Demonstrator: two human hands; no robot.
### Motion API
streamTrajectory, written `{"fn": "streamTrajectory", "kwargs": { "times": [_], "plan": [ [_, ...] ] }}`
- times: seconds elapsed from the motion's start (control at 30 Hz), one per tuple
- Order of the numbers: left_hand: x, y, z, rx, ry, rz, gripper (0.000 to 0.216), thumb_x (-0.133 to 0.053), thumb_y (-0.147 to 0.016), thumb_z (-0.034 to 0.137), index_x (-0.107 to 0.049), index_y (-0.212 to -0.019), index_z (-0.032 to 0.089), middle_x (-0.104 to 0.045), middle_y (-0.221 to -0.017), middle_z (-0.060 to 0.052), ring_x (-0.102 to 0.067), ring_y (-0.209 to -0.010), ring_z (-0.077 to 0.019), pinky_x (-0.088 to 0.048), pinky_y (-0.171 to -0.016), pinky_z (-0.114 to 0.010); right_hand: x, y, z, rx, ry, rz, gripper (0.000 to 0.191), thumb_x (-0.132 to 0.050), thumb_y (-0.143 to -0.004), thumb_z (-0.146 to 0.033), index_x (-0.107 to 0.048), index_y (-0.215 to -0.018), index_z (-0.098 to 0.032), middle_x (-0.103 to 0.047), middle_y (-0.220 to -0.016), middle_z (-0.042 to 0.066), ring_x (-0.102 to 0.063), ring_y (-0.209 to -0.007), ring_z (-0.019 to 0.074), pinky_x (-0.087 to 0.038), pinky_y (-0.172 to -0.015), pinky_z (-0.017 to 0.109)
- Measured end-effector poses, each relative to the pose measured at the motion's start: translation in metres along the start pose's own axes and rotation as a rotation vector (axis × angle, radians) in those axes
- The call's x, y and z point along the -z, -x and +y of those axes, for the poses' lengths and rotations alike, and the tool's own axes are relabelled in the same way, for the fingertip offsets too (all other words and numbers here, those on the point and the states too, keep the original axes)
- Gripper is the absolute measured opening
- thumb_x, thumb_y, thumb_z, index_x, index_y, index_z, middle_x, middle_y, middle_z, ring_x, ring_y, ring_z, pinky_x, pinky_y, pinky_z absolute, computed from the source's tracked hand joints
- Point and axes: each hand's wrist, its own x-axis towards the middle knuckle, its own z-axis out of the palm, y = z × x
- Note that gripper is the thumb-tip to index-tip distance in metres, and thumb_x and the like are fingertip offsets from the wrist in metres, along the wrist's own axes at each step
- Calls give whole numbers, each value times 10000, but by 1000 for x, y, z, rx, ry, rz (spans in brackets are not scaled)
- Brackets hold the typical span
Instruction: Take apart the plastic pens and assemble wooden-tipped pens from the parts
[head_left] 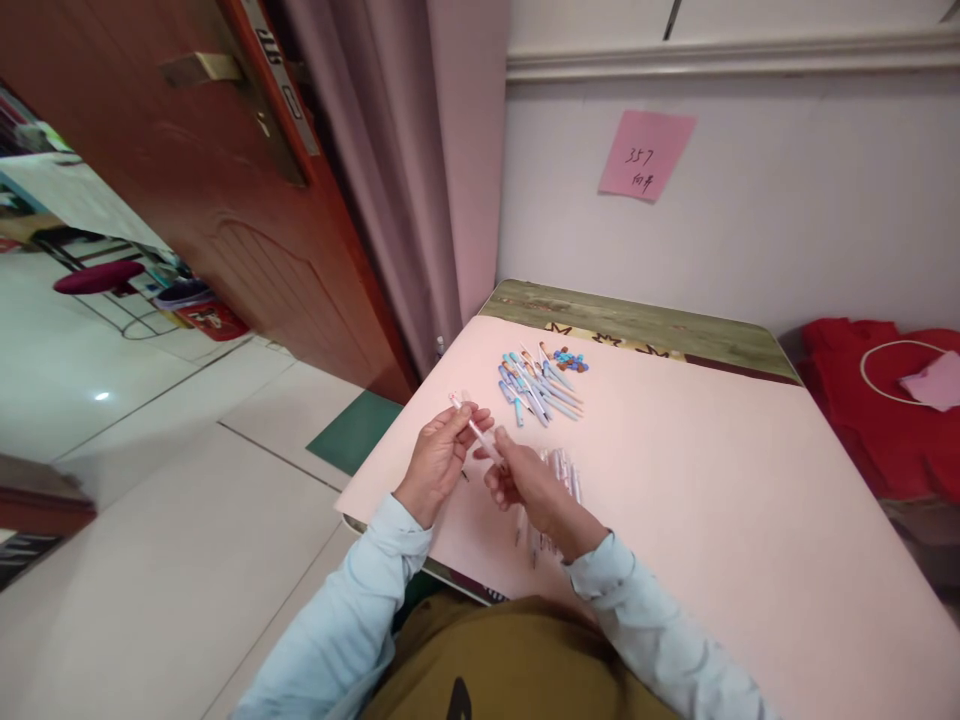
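A pink table (750,520) stands against a white wall (787,220) that bears 1 pink note (646,154), with a brown door (225,230) off to your left. Above the table's near left part, you hold 1 pale pen (475,430) in both hands. Your left hand (439,458) pinches its far end and your right hand (525,487) is closed around its near end. Its long axis runs on a slant, from far-left to near-right, with the far tip poking out past your left fingertips. A heap of blue pens (536,392) lies just beyond, small caps (570,360) beside it. More pale pens (564,468) lie by your right hand.
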Motion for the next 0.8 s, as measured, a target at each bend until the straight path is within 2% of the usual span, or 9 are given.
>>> {"fn": "streamTrajectory", "kwargs": {
  "times": [0.07,0.17,0.23,0.33,0.4,0.5,0.57,0.7,0.8],
  "plan": [
    [1,-2,2,5,-7,23,206,-779,-740,235,-683,-874,110,-733,-817,-83,-697,-754,-157,-549,-773,-272,0,-3,0,-50,-33,-39,557,-537,-806,-693,-611,-816,-141,-501,-525,-50,-436,-413,71,-336,-425,211],
    [2,-4,6,-7,-34,70,188,-760,-758,220,-682,-881,101,-738,-847,-104,-701,-751,-162,-550,-790,-287,-1,-8,0,42,-15,54,482,-795,-628,-554,-577,-790,-156,-577,-630,-31,-532,-526,81,-411,-506,205],
    [3,-6,8,-16,-61,85,189,-751,-766,220,-681,-893,98,-741,-868,-116,-704,-752,-167,-552,-797,-299,-3,-10,0,53,17,113,514,-845,-575,-512,-551,-833,-179,-608,-695,-29,-569,-575,95,-436,-533,211],
    [5,-9,10,-13,-85,86,186,-746,-771,225,-682,-893,101,-741,-866,-115,-707,-772,-171,-552,-796,-297,-6,-14,-1,-43,26,79,483,-631,-766,-645,-571,-843,-172,-553,-588,-42,-484,-451,80,-361,-446,209],
    [7,-11,10,-4,-89,98,179,-743,-774,228,-682,-885,101,-740,-866,-117,-708,-793,-176,-553,-794,-295,-7,-16,0,-60,12,55,502,-537,-825,-652,-584,-777,-154,-508,-528,-44,-430,-411,69,-330,-425,211],
    [11,-13,10,3,-89,133,187,-742,-776,237,-682,-894,105,-740,-909,-129,-711,-825,-185,-553,-794,-300,-8,-18,2,29,-13,118,411,-766,-677,-508,-543,-761,-173,-549,-605,-43,-527,-516,85,-410,-493,206],
    [12,-15,10,2,-93,159,202,-748,-772,246,-685,-908,112,-740,-925,-125,-710,-827,-183,-554,-783,-297,-9,-19,3,48,-30,156,460,-841,-594,-426,-539,-852,-194,-588,-692,-43,-584,-591,103,-450,-532,212],
    [12,-17,13,20,-115,151,188,-740,-773,238,-690,-897,106,-739,-904,-120,-705,-796,-172,-556,-740,-279,-10,-22,4,-39,-26,94,419,-608,-811,-577,-601,-879,-163,-552,-597,-38,-484,-445,76,-359,-429,200],
    [12,-19,14,29,-136,156,171,-734,-774,219,-687,-880,93,-739,-897,-137,-702,-773,-171,-556,-715,-271,-10,-24,5,19,66,109,395,-575,-844,-532,-601,-768,-146,-552,-564,-22,-498,-450,80,-375,-444,203]
  ]
}}
